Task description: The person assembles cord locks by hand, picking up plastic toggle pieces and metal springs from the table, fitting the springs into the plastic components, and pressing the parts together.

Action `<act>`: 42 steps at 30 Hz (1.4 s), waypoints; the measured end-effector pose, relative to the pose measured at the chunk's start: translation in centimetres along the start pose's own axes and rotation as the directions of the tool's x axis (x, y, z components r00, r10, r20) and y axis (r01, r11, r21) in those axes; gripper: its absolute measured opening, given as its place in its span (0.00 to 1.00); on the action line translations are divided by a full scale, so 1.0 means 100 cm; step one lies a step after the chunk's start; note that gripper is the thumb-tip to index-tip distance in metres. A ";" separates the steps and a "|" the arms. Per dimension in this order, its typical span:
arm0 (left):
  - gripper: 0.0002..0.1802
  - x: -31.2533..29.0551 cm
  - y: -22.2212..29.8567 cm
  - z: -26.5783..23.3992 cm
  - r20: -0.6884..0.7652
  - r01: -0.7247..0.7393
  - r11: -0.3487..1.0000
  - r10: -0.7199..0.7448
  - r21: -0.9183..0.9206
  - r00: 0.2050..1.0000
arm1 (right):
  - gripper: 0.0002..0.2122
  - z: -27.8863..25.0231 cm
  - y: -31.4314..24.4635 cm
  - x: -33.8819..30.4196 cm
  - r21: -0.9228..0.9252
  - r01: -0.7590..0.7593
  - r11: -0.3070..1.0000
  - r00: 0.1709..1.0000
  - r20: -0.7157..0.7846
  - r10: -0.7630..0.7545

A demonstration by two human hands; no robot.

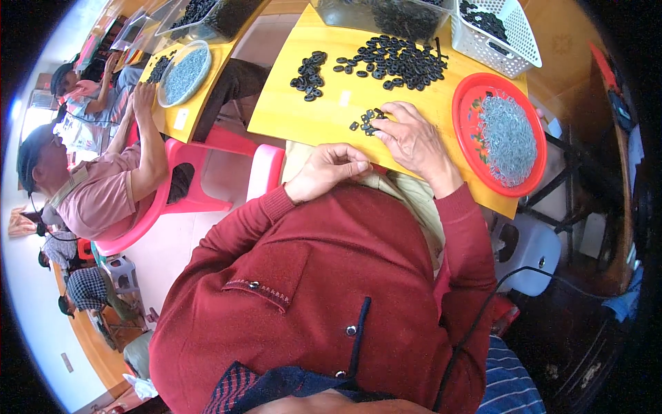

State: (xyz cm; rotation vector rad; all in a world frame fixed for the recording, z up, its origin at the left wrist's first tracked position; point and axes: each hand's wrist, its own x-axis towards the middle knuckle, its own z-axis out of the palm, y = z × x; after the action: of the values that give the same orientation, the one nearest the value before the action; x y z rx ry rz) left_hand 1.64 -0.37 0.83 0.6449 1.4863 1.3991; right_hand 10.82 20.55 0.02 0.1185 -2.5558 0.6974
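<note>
Yellow table: three black-part piles, one red tray. Your left hand presses fingertips together; right hand curls, pinch indeterminate.

Open lane, near left
One could reach across the yellow tabletop there; black pieces, clear bin and white basket block the far side, red tray the right.

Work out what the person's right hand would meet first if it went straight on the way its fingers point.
The right hand would most likely meet the small group of black pieces on the yellow table; whether it already touches them is hard to tell.
</note>
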 end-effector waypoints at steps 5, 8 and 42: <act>0.08 0.001 0.002 0.000 0.009 0.017 1.000 -0.017 -0.012 1.000 | 0.10 0.000 0.000 0.000 0.003 -0.002 1.000 1.000 -0.005 0.002; 0.08 0.003 0.002 0.001 0.023 0.011 1.000 -0.011 -0.009 1.000 | 0.10 0.002 0.000 -0.001 0.009 -0.005 1.000 1.000 -0.023 0.006; 0.05 0.020 -0.014 0.003 -0.113 -0.110 0.994 0.109 0.001 0.988 | 0.10 0.006 -0.008 0.006 -0.089 0.054 0.995 0.995 -0.081 -0.061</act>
State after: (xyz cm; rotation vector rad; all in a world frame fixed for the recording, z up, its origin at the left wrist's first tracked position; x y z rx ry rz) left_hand 1.46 1.19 -1.03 0.6620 1.5543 1.5455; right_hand 10.20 19.57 0.28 0.1302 -2.4876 0.5573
